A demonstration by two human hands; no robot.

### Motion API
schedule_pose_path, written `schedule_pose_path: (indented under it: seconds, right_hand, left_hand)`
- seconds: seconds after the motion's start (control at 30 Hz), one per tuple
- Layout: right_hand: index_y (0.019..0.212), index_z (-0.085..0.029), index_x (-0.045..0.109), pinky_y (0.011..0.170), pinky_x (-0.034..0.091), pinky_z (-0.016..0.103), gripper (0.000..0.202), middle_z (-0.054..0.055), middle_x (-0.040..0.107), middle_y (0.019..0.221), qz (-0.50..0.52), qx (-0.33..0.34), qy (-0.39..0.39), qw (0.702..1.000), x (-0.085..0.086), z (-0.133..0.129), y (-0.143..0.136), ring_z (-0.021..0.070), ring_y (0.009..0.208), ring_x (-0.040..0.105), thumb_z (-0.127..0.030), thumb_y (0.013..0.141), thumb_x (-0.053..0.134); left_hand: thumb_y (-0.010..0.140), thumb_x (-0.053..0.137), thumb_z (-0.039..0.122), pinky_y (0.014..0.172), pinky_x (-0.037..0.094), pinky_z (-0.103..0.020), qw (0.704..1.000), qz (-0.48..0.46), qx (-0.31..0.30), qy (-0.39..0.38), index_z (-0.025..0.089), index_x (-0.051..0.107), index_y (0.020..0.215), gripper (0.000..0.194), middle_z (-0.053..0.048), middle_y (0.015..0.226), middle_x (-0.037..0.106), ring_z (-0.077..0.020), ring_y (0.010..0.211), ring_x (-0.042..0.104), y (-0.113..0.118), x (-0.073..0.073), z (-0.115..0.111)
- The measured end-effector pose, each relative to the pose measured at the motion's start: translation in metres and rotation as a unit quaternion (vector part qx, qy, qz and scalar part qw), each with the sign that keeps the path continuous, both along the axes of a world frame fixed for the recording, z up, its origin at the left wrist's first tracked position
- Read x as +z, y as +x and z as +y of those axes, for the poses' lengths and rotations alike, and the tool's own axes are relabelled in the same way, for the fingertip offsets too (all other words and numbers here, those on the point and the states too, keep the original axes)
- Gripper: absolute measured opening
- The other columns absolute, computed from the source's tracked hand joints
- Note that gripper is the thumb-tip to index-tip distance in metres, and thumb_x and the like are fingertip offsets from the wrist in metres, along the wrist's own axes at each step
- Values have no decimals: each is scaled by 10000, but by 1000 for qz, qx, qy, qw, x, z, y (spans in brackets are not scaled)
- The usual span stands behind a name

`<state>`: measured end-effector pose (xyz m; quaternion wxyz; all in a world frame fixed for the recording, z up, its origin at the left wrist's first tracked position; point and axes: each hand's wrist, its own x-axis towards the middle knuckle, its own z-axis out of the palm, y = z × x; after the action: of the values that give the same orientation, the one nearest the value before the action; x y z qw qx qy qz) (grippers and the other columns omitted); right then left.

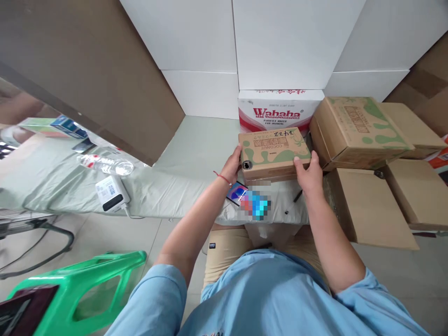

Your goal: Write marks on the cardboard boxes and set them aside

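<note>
Before me on the table, covered in a pale green cloth, sits the small coconut carton, and I have it between both hands. My left hand is pressed to its left end, fingers against the cardboard; my right hand grips the right end, with the thumb on the top near the front corner. So my hold is closed on the carton from both sides, though I cannot tell whether its underside rests fully on the cloth. Its top shows green splashes, brown print and dark handwritten marks, with a dark round patch at the near left corner.

Just behind it stands the white and red Wahaha box, against white panels. To my right is a larger coconut-print box, and nearer to me an open cardboard box has its flap spread toward me. Below my left wrist, which wears a red string bracelet, a phone lies near the table's front edge, part of it blurred into coloured squares.

Farther left on the cloth I see a white device with a cable, and behind it a clear plastic bottle on its side, near a big brown board. A green plastic stool stands on the floor at my left.
</note>
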<state>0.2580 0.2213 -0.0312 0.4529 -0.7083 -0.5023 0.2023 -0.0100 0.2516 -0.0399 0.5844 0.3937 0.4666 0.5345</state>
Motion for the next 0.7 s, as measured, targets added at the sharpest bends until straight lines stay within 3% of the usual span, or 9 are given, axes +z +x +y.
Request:
schedule_pose_path:
  seconds: [0.07, 0.17, 0.3, 0.43, 0.53, 0.63, 0.7]
  right_hand:
    - [1537, -50, 538, 1202, 497, 621, 883, 289, 701, 1420, 72, -8, 25, 997, 1, 0, -6, 400, 1317, 692, -585, 860, 722]
    - [1540, -162, 510, 1186, 534, 581, 805, 202, 701, 1444, 148, 27, 122, 981, 7, -19, -12, 348, 1307, 709, -559, 876, 733]
    - [1576, -282, 450, 1242, 515, 563, 765, 139, 603, 1599, 183, 139, 219, 948, 25, -50, -22, 327, 1447, 642, -527, 924, 767]
    - [1577, -295, 474, 1335, 431, 556, 683, 125, 543, 1673, 203, 240, 214, 925, 45, -57, -38, 307, 1584, 523, -508, 986, 740]
    - [1563, -297, 496, 1363, 398, 547, 629, 125, 519, 1690, 207, 281, 200, 915, 49, -57, -48, 288, 1629, 466, -536, 1019, 701]
    - [1508, -310, 549, 1342, 431, 536, 549, 120, 440, 1733, 223, 305, 180, 908, 46, -64, -52, 284, 1673, 388, -535, 1030, 697]
    - [1426, -305, 609, 1306, 478, 529, 475, 125, 467, 1692, 244, 312, 155, 905, 40, -72, -51, 285, 1647, 417, -534, 1023, 713]
  left_hand:
    - [895, 705, 809, 1189, 559, -504, 1000, -29, -2, -11, 184, 714, 1244, 716, -194, 1377, 777, -398, 1428, 665, 12, 7, -5]
    - [915, 745, 744, 1209, 548, -467, 998, -64, 24, -1, 221, 642, 1388, 713, -128, 1443, 760, -355, 1431, 668, 18, 16, -27]
    - [894, 813, 670, 1239, 543, -510, 985, -169, 34, 9, 242, 677, 1371, 655, -101, 1415, 780, -384, 1467, 644, -4, 24, -60]
    - [842, 882, 489, 1246, 547, -573, 978, -200, 62, -19, 253, 718, 1318, 556, -97, 1331, 816, -414, 1491, 623, -39, 28, -93]
    - [812, 869, 378, 1193, 583, -604, 975, -196, 82, -60, 264, 697, 1349, 575, -90, 1297, 822, -412, 1422, 675, -62, 34, -118]
    - [837, 819, 455, 1104, 618, -655, 968, -207, 114, -81, 293, 682, 1346, 551, -67, 1293, 807, -397, 1293, 739, -85, 45, -131]
    - [903, 723, 553, 1068, 611, -696, 964, -199, 148, -97, 307, 669, 1337, 502, -66, 1309, 787, -378, 1221, 755, -101, 55, -125]
